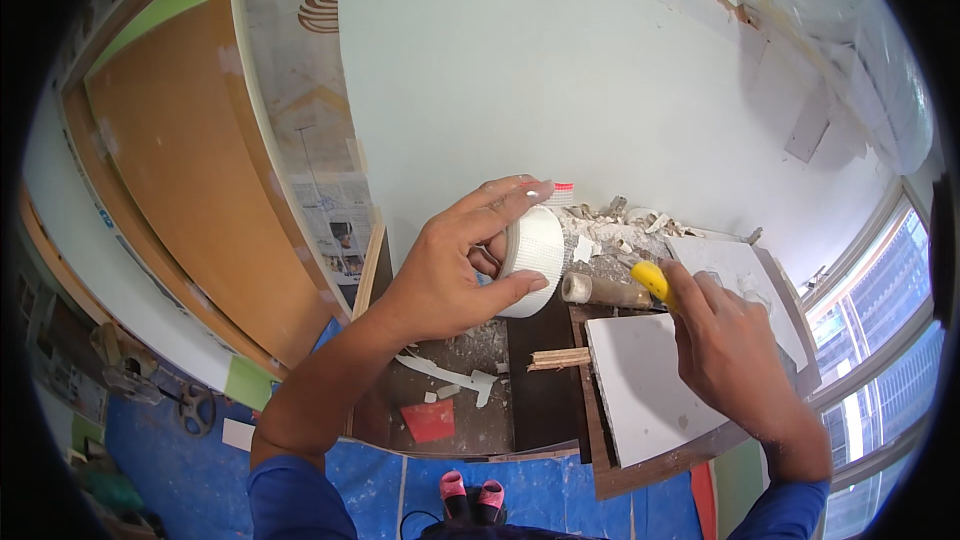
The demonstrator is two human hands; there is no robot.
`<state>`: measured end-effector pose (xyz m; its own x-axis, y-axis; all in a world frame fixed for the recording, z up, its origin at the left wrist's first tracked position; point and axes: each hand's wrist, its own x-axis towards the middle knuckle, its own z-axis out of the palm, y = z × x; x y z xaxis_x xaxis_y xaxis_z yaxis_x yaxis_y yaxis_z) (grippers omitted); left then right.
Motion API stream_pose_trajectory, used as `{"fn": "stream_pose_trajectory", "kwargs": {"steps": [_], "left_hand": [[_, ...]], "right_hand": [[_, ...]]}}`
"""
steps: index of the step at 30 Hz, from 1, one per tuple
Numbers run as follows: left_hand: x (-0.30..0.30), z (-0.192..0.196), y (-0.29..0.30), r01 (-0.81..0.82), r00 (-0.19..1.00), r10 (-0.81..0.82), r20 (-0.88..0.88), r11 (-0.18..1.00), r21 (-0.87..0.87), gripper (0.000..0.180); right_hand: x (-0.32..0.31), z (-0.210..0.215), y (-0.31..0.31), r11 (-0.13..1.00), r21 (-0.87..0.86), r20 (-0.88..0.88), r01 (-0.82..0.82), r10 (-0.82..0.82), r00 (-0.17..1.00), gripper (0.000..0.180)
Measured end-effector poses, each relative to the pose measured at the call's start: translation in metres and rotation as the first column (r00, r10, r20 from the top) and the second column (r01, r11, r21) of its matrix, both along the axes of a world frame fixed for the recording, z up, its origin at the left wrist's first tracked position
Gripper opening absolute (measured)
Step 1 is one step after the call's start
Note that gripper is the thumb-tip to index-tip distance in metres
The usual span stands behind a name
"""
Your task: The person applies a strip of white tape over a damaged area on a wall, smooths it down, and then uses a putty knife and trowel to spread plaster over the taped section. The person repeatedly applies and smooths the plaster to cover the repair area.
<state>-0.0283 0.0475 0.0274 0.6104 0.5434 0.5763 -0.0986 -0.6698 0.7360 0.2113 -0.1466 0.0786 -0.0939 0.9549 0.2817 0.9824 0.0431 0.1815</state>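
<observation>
My left hand (pixel 430 265) is closed around a roll of white mesh tape (pixel 537 258), its thumb on the near face and fingers over the top. A short end of the tape with a red marking stands up beyond the fingertips. My right hand (pixel 725 345) grips a yellow-handled utility knife (pixel 652 281), whose thin tip points left toward the roll without touching it. Between the two hands, a dusty tube (pixel 605 291) lies on the work surface. Below my right hand is a white board (pixel 640 380), partly covered by that hand.
Plaster rubble (pixel 620 230) lines the wall's foot. A splintered wood strip (pixel 560 358), a red scrap (pixel 428 420) and a white offcut (pixel 445 372) lie on the dusty dark surface (pixel 540 410). Blue sheeting (pixel 200 470) covers the floor. An orange-brown door stands left, windows right.
</observation>
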Motion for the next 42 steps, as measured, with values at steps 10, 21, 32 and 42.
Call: {"fn": "stream_pose_trajectory", "kwargs": {"steps": [10,21,32,42], "left_hand": [[0.009,-0.018,0.01,0.052,0.996,-0.046,0.078,0.996,-0.079,0.087],[0.014,-0.023,0.013,0.17,0.981,-0.158,0.111,0.979,-0.108,0.098],[0.012,-0.025,0.014,0.038,0.991,-0.051,0.125,0.994,0.102,0.098],[0.006,-0.028,0.019,-0.128,0.98,0.061,0.189,0.921,0.368,0.097]], "right_hand": [[0.066,-0.035,0.046,0.99,0.044,-0.223,0.137,-0.124,0.967,0.041],[0.093,-0.038,0.096,0.99,0.057,-0.398,-0.128,0.14,0.907,0.047],[-0.015,-0.018,0.097,0.934,0.209,-0.717,-0.288,0.347,0.605,0.042],[-0.022,-0.025,0.11,0.896,0.361,-0.715,-0.26,0.444,0.539,0.019]]}}
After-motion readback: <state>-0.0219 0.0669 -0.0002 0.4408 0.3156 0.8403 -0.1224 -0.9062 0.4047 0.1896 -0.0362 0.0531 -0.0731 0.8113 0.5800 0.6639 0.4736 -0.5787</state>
